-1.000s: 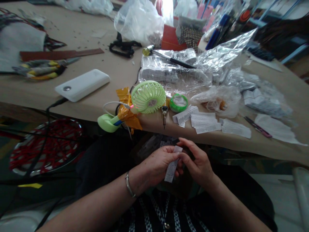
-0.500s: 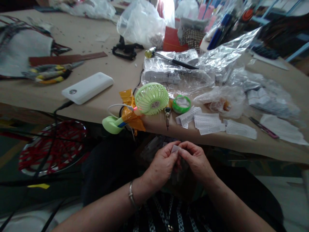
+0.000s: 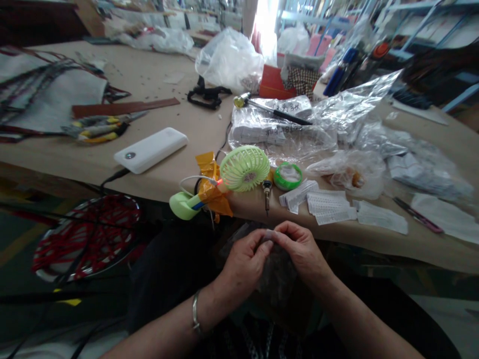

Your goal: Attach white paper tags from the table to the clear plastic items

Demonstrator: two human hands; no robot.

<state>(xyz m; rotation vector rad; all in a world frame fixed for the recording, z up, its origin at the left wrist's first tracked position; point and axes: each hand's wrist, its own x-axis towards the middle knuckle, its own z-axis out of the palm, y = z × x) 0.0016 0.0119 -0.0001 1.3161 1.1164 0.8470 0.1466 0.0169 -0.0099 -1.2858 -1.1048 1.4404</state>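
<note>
Both my hands meet over my lap, just below the table's front edge. Between the fingertips is a small pale label-like piece (image 3: 268, 234), mostly covered by fingers. My left hand (image 3: 245, 257) pinches its left side with thumb and forefinger. The thumb and forefinger of my right hand (image 3: 301, 249) close on its right side. Right above my hands, a soldering-iron-like tool (image 3: 267, 195) sticks out over the table edge, tip downward. White printed label strips (image 3: 329, 205) lie in small stacks to its right, beside a round green tin (image 3: 287, 176) with white stuff inside.
A green fan (image 3: 245, 168) is fixed at the edge with orange tape (image 3: 215, 197). A white power bank (image 3: 151, 149), pliers (image 3: 101, 129), a hammer (image 3: 275, 110), plastic bags (image 3: 230, 60) and small scissors (image 3: 419, 215) lie on the table (image 3: 194, 119). A red-strapped round frame (image 3: 88, 237) stands lower left.
My view has tilted up a little, so the table things appear lower. My fingertips have come closer around the small pale piece, which shows less now.
</note>
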